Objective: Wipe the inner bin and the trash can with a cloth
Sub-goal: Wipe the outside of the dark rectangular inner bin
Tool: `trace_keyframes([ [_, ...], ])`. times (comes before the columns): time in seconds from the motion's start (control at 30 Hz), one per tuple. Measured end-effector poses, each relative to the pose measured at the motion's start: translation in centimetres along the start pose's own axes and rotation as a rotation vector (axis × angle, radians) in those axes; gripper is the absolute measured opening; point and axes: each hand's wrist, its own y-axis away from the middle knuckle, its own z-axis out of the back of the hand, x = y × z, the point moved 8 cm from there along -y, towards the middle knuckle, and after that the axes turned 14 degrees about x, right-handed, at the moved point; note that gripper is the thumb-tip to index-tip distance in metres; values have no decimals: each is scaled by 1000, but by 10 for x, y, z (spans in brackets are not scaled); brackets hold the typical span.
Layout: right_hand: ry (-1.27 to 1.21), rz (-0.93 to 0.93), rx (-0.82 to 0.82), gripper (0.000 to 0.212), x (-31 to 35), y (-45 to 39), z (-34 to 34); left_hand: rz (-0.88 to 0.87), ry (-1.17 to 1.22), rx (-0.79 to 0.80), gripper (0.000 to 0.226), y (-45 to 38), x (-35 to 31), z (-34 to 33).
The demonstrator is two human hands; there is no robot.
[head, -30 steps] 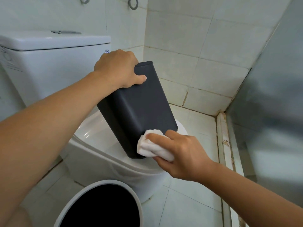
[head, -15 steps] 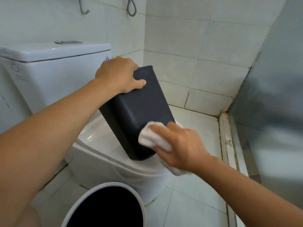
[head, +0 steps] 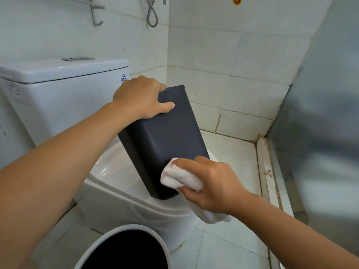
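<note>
The inner bin (head: 163,140) was held tilted on the toilet lid (head: 116,171) by the left hand (head: 139,98), while the cloth (head: 178,177), clutched in the right hand (head: 211,183), was pressed against its lower side.

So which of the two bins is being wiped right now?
The dark grey inner bin, tilted on the toilet lid, with the cloth against it. The white round trash can stands untouched on the floor.
</note>
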Motion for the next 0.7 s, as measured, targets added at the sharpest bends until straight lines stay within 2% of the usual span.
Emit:
trace_keyframes([
  [0.2, -215, -348, -245, 48, -61, -31, 42, -97, -31, -21, 43, 12, -19, 9],
  [0.3, -298, -428, -302, 47, -77, -38, 55, -140, -32, -48, 52, 18, -27, 15],
  [0.47, -371, -461, -351, 49, -80, -56, 73, -65, 211, 12, 71, 25, -28, 20],
  [0.57, -362, -461, -361, 47, -72, -64, 79, -3, 285, 108, 109, 23, -25, 16],
  [0.63, -307, -392, -343, 45, -53, -68, 81, 20, 343, 138, 123, 23, -26, 16],
  [0.7, -215, -254, -289, 47, -24, -71, 77, 30, 379, 151, 123, 24, -27, 16],
])
